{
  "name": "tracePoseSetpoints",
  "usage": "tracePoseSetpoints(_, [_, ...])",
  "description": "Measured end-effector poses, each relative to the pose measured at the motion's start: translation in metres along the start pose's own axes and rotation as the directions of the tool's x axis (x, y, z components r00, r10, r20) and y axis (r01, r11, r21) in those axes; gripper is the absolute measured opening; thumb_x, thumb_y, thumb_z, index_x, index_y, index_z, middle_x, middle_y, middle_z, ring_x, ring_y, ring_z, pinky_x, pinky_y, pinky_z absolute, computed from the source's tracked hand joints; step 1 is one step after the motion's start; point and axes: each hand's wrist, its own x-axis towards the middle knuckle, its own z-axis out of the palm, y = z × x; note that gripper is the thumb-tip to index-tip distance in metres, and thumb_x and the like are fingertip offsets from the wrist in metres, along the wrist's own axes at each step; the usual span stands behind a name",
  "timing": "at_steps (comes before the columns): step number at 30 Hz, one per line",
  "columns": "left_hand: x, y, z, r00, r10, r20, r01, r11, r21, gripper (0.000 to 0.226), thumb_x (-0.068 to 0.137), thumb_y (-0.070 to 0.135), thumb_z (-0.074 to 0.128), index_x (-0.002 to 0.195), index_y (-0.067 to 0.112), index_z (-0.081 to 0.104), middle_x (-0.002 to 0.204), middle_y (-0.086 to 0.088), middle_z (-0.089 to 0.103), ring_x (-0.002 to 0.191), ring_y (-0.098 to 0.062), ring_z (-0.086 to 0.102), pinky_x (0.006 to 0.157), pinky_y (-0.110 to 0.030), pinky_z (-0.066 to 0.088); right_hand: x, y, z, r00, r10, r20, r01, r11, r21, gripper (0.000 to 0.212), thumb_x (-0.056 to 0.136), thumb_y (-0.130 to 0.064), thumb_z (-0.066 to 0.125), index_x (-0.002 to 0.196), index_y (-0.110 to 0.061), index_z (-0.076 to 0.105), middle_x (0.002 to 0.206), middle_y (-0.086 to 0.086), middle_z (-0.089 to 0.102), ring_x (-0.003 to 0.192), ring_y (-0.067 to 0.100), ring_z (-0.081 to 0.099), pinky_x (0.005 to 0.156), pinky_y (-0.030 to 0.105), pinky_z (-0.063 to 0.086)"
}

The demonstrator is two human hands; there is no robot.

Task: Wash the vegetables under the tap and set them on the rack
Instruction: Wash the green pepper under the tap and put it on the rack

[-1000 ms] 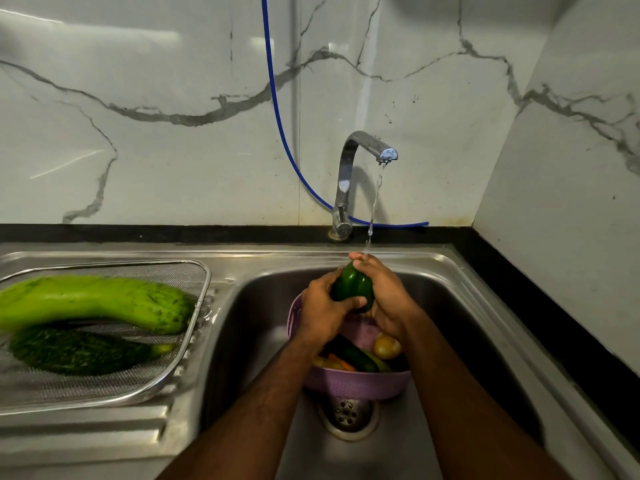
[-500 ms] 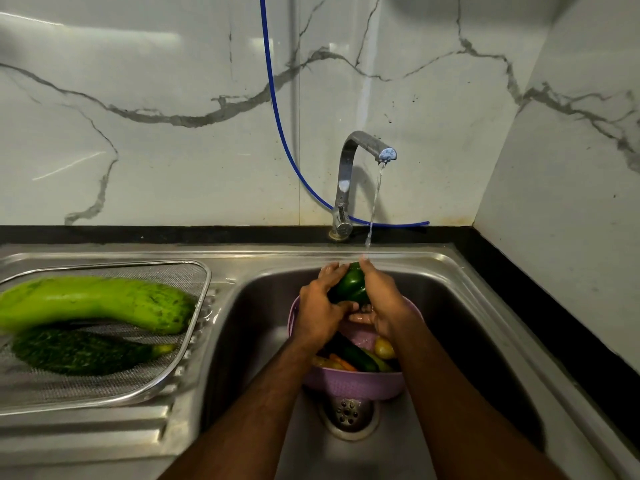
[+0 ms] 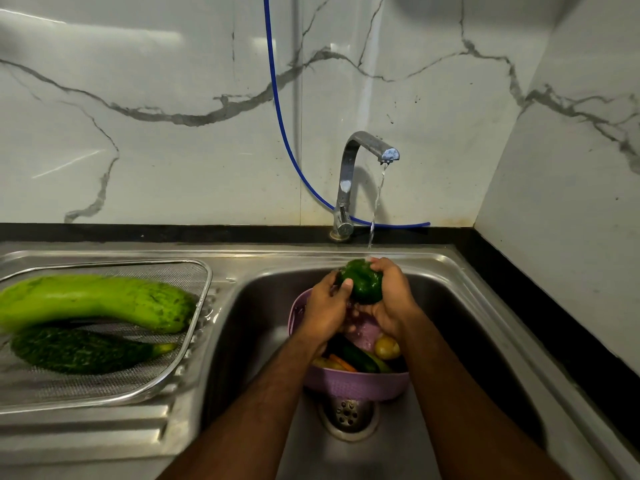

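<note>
since a moment ago the green pepper has turned in the hands, more of its glossy side now facing up, and it sits a touch higher under the stream. both hands wrap it: the left hand curls round its left side with the thumb pressed on the front, the right hand cups it from the right and underneath, fingers folded over the top. water from the tap falls onto the pepper's upper edge, right by the right hand's fingers. just below the hands a purple colander stands in the sink, over the drain, holding a yellowish potato, something orange and dark green vegetables. off to the left, on the draining board, the mesh rack carries a pale green bottle gourd and, in front of it, a dark bumpy gourd, the two lying side by side and touching. a blue hose hangs down the marble wall behind the tap.
</note>
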Motion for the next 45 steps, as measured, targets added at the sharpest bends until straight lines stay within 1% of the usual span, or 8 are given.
tracePoseSetpoints(11, [0.002, -0.007, -0.003, 0.99, 0.141, 0.024, -0.141, 0.99, -0.004, 0.075, 0.074, 0.009, 0.084, 0.138, 0.029, 0.051, 0.127, 0.005, 0.065, 0.117, -0.01, 0.063, 0.098, -0.039, 0.056, 0.008, 0.01, 0.002, 0.967, -0.254, -0.017, 0.227, 0.893, -0.389, 0.041, 0.091, -0.031, 0.076, 0.121, -0.02, 0.05, 0.113, 0.004, 0.064, 0.105, 0.019, 0.067, 0.094, 0.043, 0.059])
tracePoseSetpoints(15, [-0.002, -0.007, 0.003, 0.972, 0.205, 0.111, -0.212, 0.976, 0.055, 0.083, 0.071, -0.007, 0.081, 0.138, 0.029, 0.046, 0.125, 0.02, 0.057, 0.109, 0.018, 0.055, 0.091, -0.018, 0.054, 0.008, 0.006, -0.001, 0.931, -0.321, -0.172, 0.239, 0.894, -0.378, 0.042, 0.093, -0.041, 0.073, 0.119, -0.02, 0.048, 0.107, 0.002, 0.06, 0.096, 0.015, 0.062, 0.078, 0.032, 0.055])
tracePoseSetpoints(19, [0.0, -0.009, 0.003, 0.974, 0.196, 0.11, -0.203, 0.978, 0.055, 0.09, 0.072, 0.001, 0.084, 0.147, 0.027, 0.043, 0.139, 0.009, 0.055, 0.125, -0.005, 0.054, 0.102, -0.03, 0.052, 0.012, 0.004, 0.0, 0.956, -0.263, -0.128, 0.197, 0.903, -0.382, 0.026, 0.103, -0.044, 0.054, 0.117, -0.023, 0.061, 0.109, 0.003, 0.064, 0.104, 0.02, 0.063, 0.099, 0.045, 0.054])
tracePoseSetpoints(25, [-0.002, 0.001, -0.001, 0.993, -0.04, 0.113, 0.074, 0.945, -0.319, 0.047, 0.091, 0.005, 0.067, 0.135, 0.014, 0.055, 0.119, -0.012, 0.071, 0.104, -0.03, 0.071, 0.095, -0.051, 0.056, 0.008, 0.002, -0.003, 0.984, -0.074, 0.16, 0.094, 0.988, -0.119, 0.03, 0.108, -0.026, 0.044, 0.126, -0.029, 0.069, 0.129, 0.012, 0.065, 0.119, 0.035, 0.066, 0.095, 0.052, 0.059])
tracePoseSetpoints(29, [-0.004, 0.004, 0.0, 0.982, -0.068, 0.177, 0.13, 0.922, -0.365, 0.031, 0.099, 0.013, 0.057, 0.13, 0.008, 0.057, 0.106, -0.017, 0.073, 0.076, -0.024, 0.071, 0.074, -0.033, 0.059, 0.005, 0.002, -0.002, 0.97, -0.166, 0.177, 0.197, 0.965, -0.176, 0.027, 0.106, -0.03, 0.049, 0.114, -0.031, 0.075, 0.128, 0.015, 0.066, 0.111, 0.031, 0.068, 0.068, 0.033, 0.06])
tracePoseSetpoints(35, [-0.002, 0.008, 0.001, 0.974, -0.123, 0.19, 0.199, 0.866, -0.459, 0.033, 0.103, 0.021, 0.048, 0.128, 0.0, 0.055, 0.084, -0.013, 0.071, 0.064, -0.018, 0.065, 0.067, -0.029, 0.055, 0.012, 0.004, -0.003, 0.957, -0.282, 0.074, 0.29, 0.942, -0.167, 0.021, 0.103, -0.031, 0.057, 0.111, -0.025, 0.075, 0.118, 0.01, 0.071, 0.113, 0.029, 0.067, 0.1, 0.048, 0.056])
tracePoseSetpoints(40, [-0.001, 0.008, 0.003, 0.982, -0.095, 0.16, 0.158, 0.88, -0.448, 0.05, 0.098, -0.003, 0.051, 0.139, 0.025, 0.046, 0.121, -0.01, 0.066, 0.097, -0.025, 0.07, 0.089, -0.043, 0.059, 0.017, 0.008, -0.006, 0.996, -0.056, 0.066, 0.064, 0.991, -0.118, 0.048, 0.096, -0.057, 0.056, 0.127, -0.022, 0.066, 0.12, 0.014, 0.072, 0.109, 0.032, 0.071, 0.09, 0.048, 0.06])
tracePoseSetpoints(45, [-0.001, -0.002, -0.002, 1.0, 0.011, 0.016, -0.01, 0.997, -0.074, 0.082, 0.086, -0.014, 0.059, 0.147, 0.034, 0.035, 0.137, 0.0, 0.054, 0.125, -0.019, 0.056, 0.102, -0.047, 0.052, 0.013, 0.003, -0.005, 0.998, -0.065, 0.017, 0.067, 0.933, -0.354, 0.043, 0.099, -0.061, 0.049, 0.125, -0.029, 0.062, 0.124, 0.009, 0.065, 0.112, 0.027, 0.064, 0.101, 0.05, 0.053])
